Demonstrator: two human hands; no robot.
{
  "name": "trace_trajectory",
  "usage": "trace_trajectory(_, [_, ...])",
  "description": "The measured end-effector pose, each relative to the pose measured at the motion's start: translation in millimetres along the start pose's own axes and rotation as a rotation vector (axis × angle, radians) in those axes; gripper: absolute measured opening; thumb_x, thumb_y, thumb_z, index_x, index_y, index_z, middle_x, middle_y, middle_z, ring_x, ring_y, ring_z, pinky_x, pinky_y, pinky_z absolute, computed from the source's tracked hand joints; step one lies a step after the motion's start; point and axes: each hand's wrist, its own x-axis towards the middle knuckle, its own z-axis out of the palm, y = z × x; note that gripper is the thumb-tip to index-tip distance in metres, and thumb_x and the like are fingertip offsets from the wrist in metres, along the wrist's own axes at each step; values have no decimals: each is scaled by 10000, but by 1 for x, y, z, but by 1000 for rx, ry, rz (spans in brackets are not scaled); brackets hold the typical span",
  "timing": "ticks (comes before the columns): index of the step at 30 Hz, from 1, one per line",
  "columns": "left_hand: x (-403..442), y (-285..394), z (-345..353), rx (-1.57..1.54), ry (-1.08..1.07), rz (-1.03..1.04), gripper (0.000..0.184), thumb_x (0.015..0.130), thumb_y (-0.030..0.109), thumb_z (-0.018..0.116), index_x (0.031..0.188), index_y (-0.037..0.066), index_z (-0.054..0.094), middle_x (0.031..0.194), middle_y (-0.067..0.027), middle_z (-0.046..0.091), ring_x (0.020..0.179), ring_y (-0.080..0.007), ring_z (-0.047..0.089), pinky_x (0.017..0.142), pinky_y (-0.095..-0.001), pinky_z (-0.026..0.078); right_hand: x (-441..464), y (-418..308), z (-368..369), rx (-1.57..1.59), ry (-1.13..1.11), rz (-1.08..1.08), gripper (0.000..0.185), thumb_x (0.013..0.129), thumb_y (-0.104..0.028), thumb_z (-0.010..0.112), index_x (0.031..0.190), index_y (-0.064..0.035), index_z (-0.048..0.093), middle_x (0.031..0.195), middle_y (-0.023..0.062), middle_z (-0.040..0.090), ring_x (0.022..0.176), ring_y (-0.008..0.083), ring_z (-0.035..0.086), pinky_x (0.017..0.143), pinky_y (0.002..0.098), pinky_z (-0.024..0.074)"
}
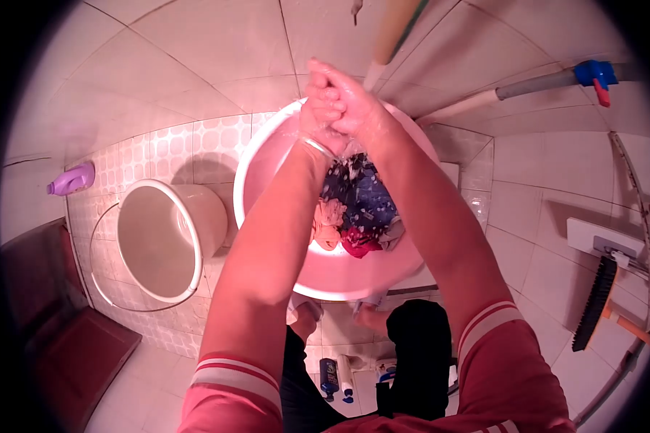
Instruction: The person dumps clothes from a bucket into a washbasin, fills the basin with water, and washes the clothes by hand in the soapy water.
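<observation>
My left hand (325, 119) and my right hand (357, 101) are pressed together, wet, above the far rim of a pink basin (267, 162). Their fingers overlap, and whether anything lies between the palms is hidden. A bracelet circles one wrist. Below the hands, dark blue cloth (368, 195) lies in the basin, with peach cloth (328, 216) and a red piece (360, 243) at its near side. Drops and splashes show over the cloth. A pale hose or pipe (393, 36) comes down just behind the hands.
An empty white bucket (162, 238) stands left of the basin, a purple bottle (76, 178) beyond it. Right are a brush (596, 303), a white squeegee-like head (603, 238) and a pipe with a blue valve (594, 73). Bottles (329, 379) lie near my feet.
</observation>
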Motion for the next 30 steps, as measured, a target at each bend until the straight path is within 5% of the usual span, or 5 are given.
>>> trace_trajectory(6, [4,-35,-111,-184,37,133,205,917,305,464,868,145,584,798,-30,593,721,-196,588,759,-382,512,8,100,-82,-871,456,-275,301,904,-273,541,767,-9,585,576,49,537,379,137,444,349,266,348])
trace_trajectory(9, [-26,-44,-172,473,510,-59,292,911,332,454,975,98,617,850,-95,642,766,-196,619,690,-327,517,9,154,-175,-1530,477,-121,395,849,-378,582,968,-6,644,889,149,689,772,285,666,687,367,523])
trace_trajectory(15, [-13,-82,-449,1494,820,40,599,838,367,572,1329,39,469,1202,-259,571,1153,-384,537,999,-403,415,16,269,-340,-1860,820,-62,442,853,-331,587,1206,-68,547,1061,149,658,1012,306,618,896,418,464])
trace_trajectory(22, [-7,-172,-472,1948,673,-95,680,792,300,637,1393,172,347,1288,-190,479,1197,-366,506,1017,-464,388,-8,377,-415,-1959,550,239,384,824,-375,573,1067,-85,636,1019,165,667,983,339,632,860,440,487])
trace_trajectory(30, [38,-181,-453,821,441,255,526,703,-27,616,1220,21,532,1068,-144,639,976,-271,626,857,-338,510,-92,311,-454,-1414,660,19,307,771,-301,632,787,1,683,754,165,672,703,237,652,706,379,525])
